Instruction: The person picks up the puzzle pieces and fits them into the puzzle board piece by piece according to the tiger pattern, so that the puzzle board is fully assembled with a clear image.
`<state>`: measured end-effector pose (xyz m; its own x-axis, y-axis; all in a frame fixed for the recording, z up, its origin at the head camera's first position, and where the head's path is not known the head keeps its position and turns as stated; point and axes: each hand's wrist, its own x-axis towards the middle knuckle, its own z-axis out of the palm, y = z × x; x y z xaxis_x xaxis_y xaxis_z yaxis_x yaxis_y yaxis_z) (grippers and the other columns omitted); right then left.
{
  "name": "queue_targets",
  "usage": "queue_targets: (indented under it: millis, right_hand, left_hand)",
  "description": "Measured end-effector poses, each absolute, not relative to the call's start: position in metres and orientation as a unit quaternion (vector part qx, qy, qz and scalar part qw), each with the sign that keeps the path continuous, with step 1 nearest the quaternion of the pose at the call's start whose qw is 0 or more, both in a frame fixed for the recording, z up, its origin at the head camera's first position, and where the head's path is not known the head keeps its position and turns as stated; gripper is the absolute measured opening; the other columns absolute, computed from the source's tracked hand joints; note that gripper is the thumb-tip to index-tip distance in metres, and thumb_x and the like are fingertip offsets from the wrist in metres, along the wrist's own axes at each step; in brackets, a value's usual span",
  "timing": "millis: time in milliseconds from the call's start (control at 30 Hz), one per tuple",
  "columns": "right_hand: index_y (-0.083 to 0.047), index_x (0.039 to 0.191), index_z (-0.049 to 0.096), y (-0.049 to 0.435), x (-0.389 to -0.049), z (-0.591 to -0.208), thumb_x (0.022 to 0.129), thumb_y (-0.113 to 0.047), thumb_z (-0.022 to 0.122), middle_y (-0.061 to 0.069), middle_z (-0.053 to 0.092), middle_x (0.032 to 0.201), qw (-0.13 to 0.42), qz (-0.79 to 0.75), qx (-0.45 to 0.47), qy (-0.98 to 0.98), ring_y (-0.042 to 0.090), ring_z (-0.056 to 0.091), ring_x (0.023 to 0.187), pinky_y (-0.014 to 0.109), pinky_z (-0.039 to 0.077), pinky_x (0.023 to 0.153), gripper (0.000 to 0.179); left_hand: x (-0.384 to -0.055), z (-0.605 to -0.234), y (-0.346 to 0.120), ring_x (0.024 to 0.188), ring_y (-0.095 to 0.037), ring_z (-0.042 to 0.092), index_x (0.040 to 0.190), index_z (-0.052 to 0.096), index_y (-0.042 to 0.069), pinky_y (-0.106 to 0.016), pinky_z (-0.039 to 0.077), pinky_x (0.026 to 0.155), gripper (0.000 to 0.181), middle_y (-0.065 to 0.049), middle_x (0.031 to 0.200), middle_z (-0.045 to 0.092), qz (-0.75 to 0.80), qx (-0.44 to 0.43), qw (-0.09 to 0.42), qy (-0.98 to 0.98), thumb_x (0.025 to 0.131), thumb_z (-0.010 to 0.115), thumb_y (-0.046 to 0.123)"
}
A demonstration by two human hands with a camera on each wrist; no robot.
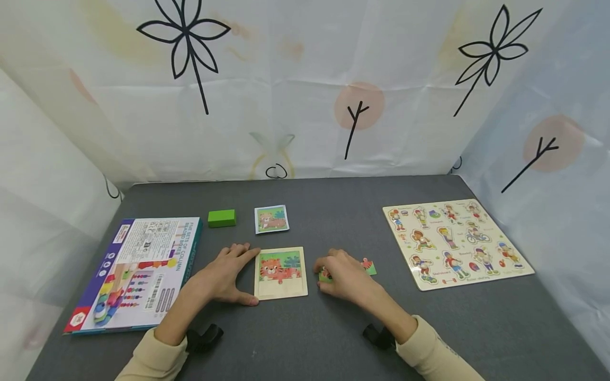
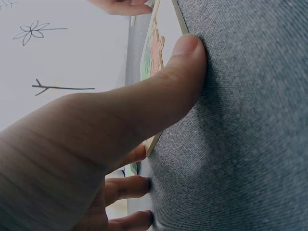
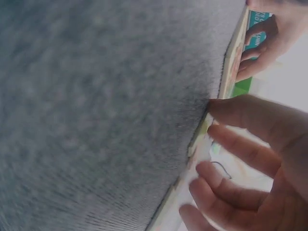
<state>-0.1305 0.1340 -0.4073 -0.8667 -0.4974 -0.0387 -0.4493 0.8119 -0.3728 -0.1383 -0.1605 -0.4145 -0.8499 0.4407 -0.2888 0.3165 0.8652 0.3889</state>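
Note:
A small wooden jigsaw board [image 1: 281, 292] lies in the middle of the table, with an orange tiger picture on its upper part and a bare wood strip below. My left hand [image 1: 226, 274] rests along its left side, thumb and forefinger spread apart and touching the edge. In the left wrist view the thumb [image 2: 185, 60] lies against the board's rim. Just right of the board, my right hand [image 1: 347, 276] pinches a green and orange jigsaw piece [image 1: 325, 274] low over the cloth. Another jigsaw piece [image 1: 369, 266] shows behind that hand, partly covered.
Behind the board lie a tiger picture card [image 1: 271, 219] and a green block [image 1: 222, 218]. A flat toy box [image 1: 167, 248] is at the left. On the right lies a large wooden board [image 1: 457, 243] with pictures of children. White printed cloth [image 1: 305, 143] encloses the table.

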Motion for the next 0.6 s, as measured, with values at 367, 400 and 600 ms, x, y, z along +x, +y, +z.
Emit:
queue_targets:
  millis: [367, 400, 600]
  right_hand:
    - [-0.008, 0.096, 0.078, 0.1341, -0.1267, -0.4028, 0.080, -0.013, 0.088, 0.006, 0.071, 0.087, 0.070, -0.166, -0.235, 0.955, 0.018, 0.059, 0.081, 0.033, 0.048, 0.068, 0.020]
    - [-0.007, 0.096, 0.078, 0.1342, -0.1269, -0.4027, 0.080, -0.012, 0.087, 0.006, 0.071, 0.087, 0.072, -0.169, -0.238, 0.954, 0.018, 0.058, 0.081, 0.033, 0.047, 0.068, 0.019]
    - [-0.006, 0.097, 0.078, 0.1349, -0.1287, -0.4030, 0.081, -0.010, 0.085, 0.007, 0.068, 0.085, 0.079, -0.182, -0.247, 0.949, 0.015, 0.052, 0.076, 0.029, 0.043, 0.064, 0.017]
  left_hand:
    - [-0.1381, -0.4132, -0.1593, 0.149, -0.054, 0.029, 0.157, 0.039, 0.009, -0.072, 0.036, 0.110, 0.111, -0.027, 0.163, 0.034, 0.164, 0.201, 0.185, 0.948, 0.069, 0.091, 0.055]
    - [-0.1380, -0.4136, -0.1593, 0.149, -0.054, 0.029, 0.157, 0.039, 0.009, -0.072, 0.036, 0.110, 0.111, -0.026, 0.163, 0.034, 0.165, 0.200, 0.185, 0.948, 0.069, 0.091, 0.055]
    - [-0.1372, -0.4130, -0.1590, 0.149, -0.054, 0.029, 0.157, 0.039, 0.009, -0.072, 0.036, 0.110, 0.112, -0.027, 0.163, 0.034, 0.165, 0.198, 0.187, 0.948, 0.069, 0.090, 0.056]
